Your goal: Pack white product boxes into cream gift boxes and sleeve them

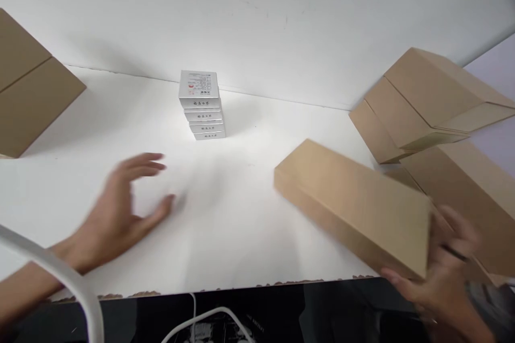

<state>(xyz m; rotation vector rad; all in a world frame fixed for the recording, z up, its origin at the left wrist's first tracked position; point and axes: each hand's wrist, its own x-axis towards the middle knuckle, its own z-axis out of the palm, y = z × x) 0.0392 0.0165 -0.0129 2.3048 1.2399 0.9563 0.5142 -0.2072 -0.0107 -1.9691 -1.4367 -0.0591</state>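
In my right hand (pixel 446 262) is one end of a long brown cardboard box (pixel 354 201), tilted over the right part of the white table (pixel 241 209). The thumb lies under the near edge and the fingers wrap the end face; a dark ring shows on one finger. My left hand (pixel 120 203), slightly blurred, hovers over the left part of the table with thumb and fingers apart and nothing between them. Beyond both hands, near the wall, stands a stack of several small white printed boxes (pixel 200 104).
Several brown cardboard boxes (pixel 438 94) are piled at the right edge. Another brown carton (pixel 36 102) stands at the far left. A white wall (pixel 257 21) closes the back. A white curved tube (pixel 52 268) crosses the lower left, and the table's front edge is chipped.
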